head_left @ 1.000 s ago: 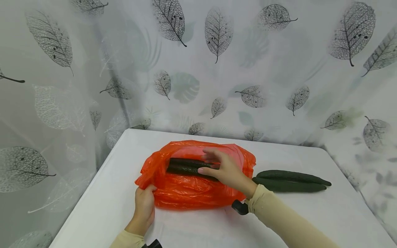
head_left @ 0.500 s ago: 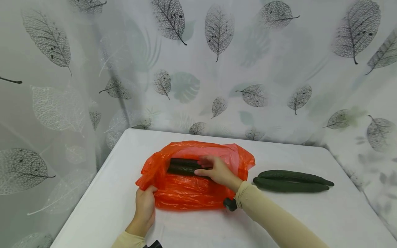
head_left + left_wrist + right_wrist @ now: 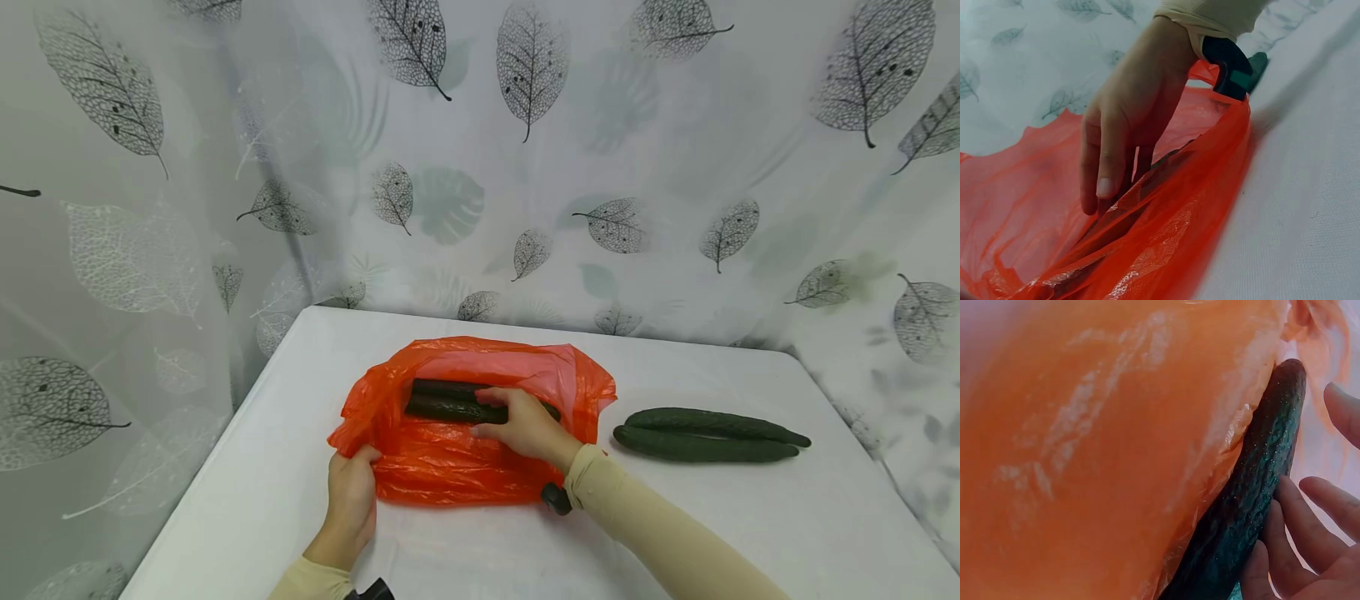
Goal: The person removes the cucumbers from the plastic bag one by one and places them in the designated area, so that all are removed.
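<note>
In the head view, a thin red plastic bag (image 3: 465,467) lies with its mouth spread towards the back. Two dark green cucumbers (image 3: 442,402) lie side by side within it. My left hand (image 3: 350,496) pinches the bag's left edge between thumb and fingers. Over the right part of the cucumbers is my right hand (image 3: 528,427), covering some of their length. The left wrist view shows the right hand's fingers reaching loosely down into the bag. Seen from the right wrist, relaxed fingertips touch the side of one bumpy cucumber (image 3: 1266,444), without wrapping round it.
Two more cucumbers (image 3: 705,435) lie together on the white table (image 3: 675,525), right of the bag. Behind the table hangs a leaf-patterned curtain (image 3: 465,200). A small dark device (image 3: 557,498) is at the right wrist, in front of the bag.
My right hand has moved left and down onto the cucumbers in the bag. The left hand keeps its hold on the bag's edge.
</note>
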`<state>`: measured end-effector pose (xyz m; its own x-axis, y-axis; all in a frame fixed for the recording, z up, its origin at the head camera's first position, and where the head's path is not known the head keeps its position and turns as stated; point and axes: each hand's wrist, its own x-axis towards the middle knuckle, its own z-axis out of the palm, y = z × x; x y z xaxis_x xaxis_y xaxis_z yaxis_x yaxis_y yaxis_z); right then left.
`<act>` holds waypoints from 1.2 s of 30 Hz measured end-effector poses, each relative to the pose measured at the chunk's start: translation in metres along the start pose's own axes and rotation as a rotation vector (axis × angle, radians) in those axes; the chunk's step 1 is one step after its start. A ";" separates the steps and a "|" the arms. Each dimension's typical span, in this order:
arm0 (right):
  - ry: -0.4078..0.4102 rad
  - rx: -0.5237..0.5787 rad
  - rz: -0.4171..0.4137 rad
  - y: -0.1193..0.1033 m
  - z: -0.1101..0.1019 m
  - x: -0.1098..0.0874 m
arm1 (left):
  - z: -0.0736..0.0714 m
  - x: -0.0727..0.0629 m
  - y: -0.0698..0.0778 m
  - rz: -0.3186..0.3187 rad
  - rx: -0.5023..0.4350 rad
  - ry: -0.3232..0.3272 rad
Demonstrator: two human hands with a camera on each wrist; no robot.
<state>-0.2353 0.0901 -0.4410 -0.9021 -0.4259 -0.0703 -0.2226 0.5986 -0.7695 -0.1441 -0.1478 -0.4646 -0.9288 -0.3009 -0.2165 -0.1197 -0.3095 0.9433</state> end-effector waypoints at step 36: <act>0.078 -0.439 -0.150 -0.001 0.018 -0.003 | -0.001 -0.006 0.004 -0.030 0.019 -0.013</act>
<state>-0.2259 0.0784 -0.4515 -0.8696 -0.4869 0.0820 -0.4724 0.7720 -0.4252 -0.1391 -0.1481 -0.4599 -0.9293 -0.2798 -0.2412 -0.1536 -0.3011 0.9411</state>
